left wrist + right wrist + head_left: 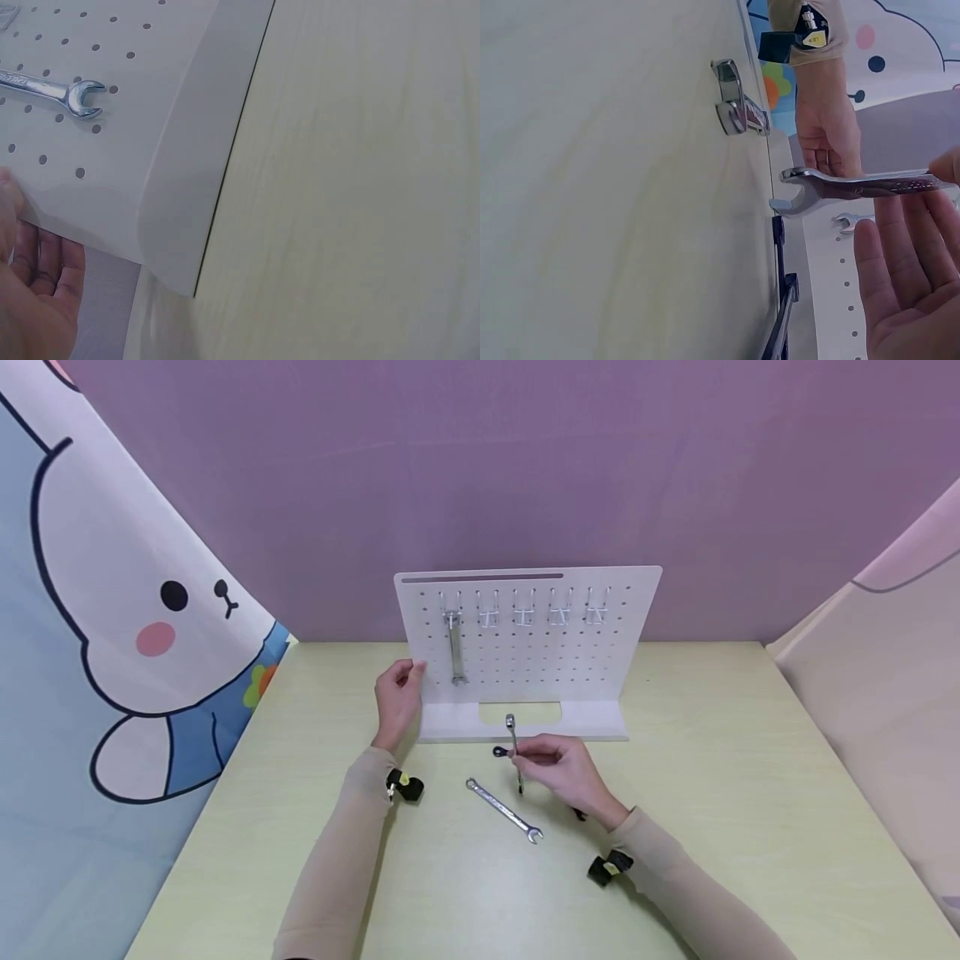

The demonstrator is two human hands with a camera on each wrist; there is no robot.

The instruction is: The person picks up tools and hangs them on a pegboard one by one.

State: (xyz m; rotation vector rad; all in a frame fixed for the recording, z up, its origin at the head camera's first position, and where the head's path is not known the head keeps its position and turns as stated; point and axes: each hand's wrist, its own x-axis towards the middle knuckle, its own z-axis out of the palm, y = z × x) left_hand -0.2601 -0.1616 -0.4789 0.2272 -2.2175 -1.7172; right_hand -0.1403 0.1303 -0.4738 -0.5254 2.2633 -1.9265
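Head view: right hand (562, 768) covered the mid-shank of the held wrench (870, 185); right wrist view cut off its thumb side and the wrench's far end at the frame edge. A dark tool (500, 752) lay on the table (750, 777), mostly hidden behind the right hand; dark parts showed on both sides of it; could not tell whether one piece or two. Left wrist view cut off the upper part of the hung wrench (456, 647).

Writing: raised lettering on the hung wrench's shank, too small to read; marks on the held wrench's shank, likewise illegible; yellow labels on the black wrist cameras (408, 788), unreadable.

Orientation: held wrench in the air above the table, in front of the pegboard (525, 660); long axis near upright, ring end up, open end toward the tabletop; hung wrench near vertical on the leftmost hook, open end down; loose wrench (504, 811) flat on the table, oblique, ring end toward the board, open end nearer the person.

Hands: right thumb and fingers pinched the held wrench, other fingers extended; left hand (397, 697) gripped the pegboard's left edge, thumb on the front face, fingers curled.
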